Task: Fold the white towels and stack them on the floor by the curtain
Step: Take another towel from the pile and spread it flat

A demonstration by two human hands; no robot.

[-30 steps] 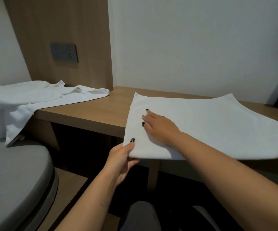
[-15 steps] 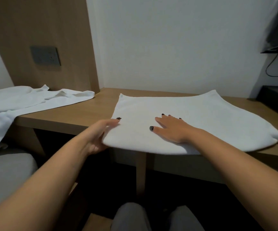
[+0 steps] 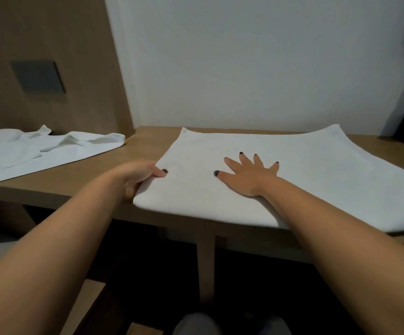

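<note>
Folded towel (image 3: pixel 292 184): flat on counter (image 3: pixel 80 182). Right hand (image 3: pixel 249 176): fingers spread, pressing it. Left hand (image 3: pixel 139 176): pinching its left edge. Second towel (image 3: pixel 38 151): crumpled, far left.

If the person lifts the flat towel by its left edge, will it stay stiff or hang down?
The towel will probably hang limp: its near edge already droops over the desk rim. It looks soft and fairly thick, so likely light but bulky. The left hand grips its edge while the right hand presses it flat, so it may slide on the smooth wood.
</note>
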